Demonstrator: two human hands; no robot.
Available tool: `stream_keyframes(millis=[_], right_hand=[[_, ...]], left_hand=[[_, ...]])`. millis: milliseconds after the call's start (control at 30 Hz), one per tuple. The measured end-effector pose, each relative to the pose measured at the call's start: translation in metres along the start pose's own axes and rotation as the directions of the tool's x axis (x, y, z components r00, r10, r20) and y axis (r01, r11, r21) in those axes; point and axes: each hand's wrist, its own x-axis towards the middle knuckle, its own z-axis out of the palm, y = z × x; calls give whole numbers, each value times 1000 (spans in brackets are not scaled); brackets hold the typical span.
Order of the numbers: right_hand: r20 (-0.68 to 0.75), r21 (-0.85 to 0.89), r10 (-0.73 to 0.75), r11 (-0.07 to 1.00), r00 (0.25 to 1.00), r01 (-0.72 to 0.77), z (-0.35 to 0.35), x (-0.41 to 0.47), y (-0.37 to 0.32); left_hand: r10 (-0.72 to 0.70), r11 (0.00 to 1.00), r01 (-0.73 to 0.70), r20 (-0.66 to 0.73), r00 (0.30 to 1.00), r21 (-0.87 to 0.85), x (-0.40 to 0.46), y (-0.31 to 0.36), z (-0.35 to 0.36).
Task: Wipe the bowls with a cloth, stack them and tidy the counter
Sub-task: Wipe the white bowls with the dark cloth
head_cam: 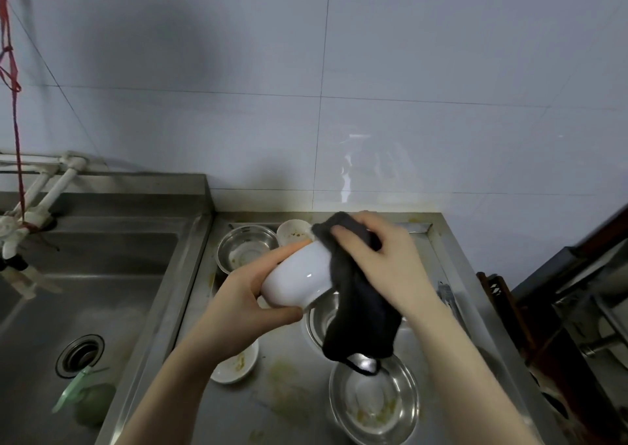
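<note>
My left hand (238, 302) grips a white ceramic bowl (299, 276), tilted on its side above the steel counter (292, 359). My right hand (377, 257) holds a dark grey cloth (356, 312) against the bowl's rim; the cloth hangs down over a steel bowl (321, 322) beneath. A dirty steel bowl (244, 245) and a soiled white bowl (294, 230) sit at the counter's back. Another soiled white bowl (234, 364) lies under my left forearm, and a large dirty steel bowl (373, 400) stands at the front.
A steel sink (85, 291) with a drain (80, 354) lies to the left, with white pipes (44, 189) above it and a green object (91, 405) at its front. Food smears mark the counter. Dark furniture (577, 308) stands at the right.
</note>
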Motion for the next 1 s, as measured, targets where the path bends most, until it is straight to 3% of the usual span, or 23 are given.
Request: stream_keyframes(millis=[67, 133, 200, 267, 333, 400, 467, 567, 667, 767, 800, 933, 1000], right_hand=[[-22, -138, -246, 961, 969, 241, 10, -11, -12], [-76, -205, -249, 951, 965, 230, 14, -13, -9], [-130, -75, 4, 997, 992, -14, 10, -5, 6], [-70, 90, 283, 957, 957, -276, 6, 3, 20], [-62, 79, 319, 946, 946, -313, 7, 5, 23], [-111, 47, 183, 983, 977, -179, 12, 2, 13], [-139, -40, -65, 997, 988, 60, 17, -4, -4], [-65, -265, -322, 918, 945, 295, 28, -19, -14], [-77, -287, -265, 929, 961, 234, 25, -13, -4], [-25, -144, 87, 985, 996, -90, 19, 9, 7], [-19, -163, 115, 980, 993, -116, 20, 12, 8], [-2, -346, -154, 927, 988, 144, 25, -3, -7], [42, -420, -316, 855, 948, 303, 31, -20, -11]], left_hand=[[-7, 999, 7, -13, 1000, -39, 2, 0, 2], [-16, 998, 15, -26, 1000, -60, 2, 2, 2], [-21, 998, 20, -22, 1000, -60, 0, 4, 1], [-30, 994, 28, -18, 999, -105, -1, 5, 0], [-35, 991, 30, -35, 999, -134, -1, 9, 0], [-48, 990, 36, -86, 995, -138, 4, 12, 2], [-87, 987, 69, -119, 989, -148, 9, 15, 7], [-136, 966, 105, -119, 984, -237, 9, 9, 10], [-244, 845, 191, -42, 969, -500, 6, 13, 11], [-380, 764, 313, -1, 925, -564, 9, 29, 19], [-397, 742, 326, 8, 918, -585, 10, 31, 21], [-446, 634, 298, -22, 895, -713, 10, 24, 16], [-452, 645, 305, -29, 891, -701, 11, 19, 14]])
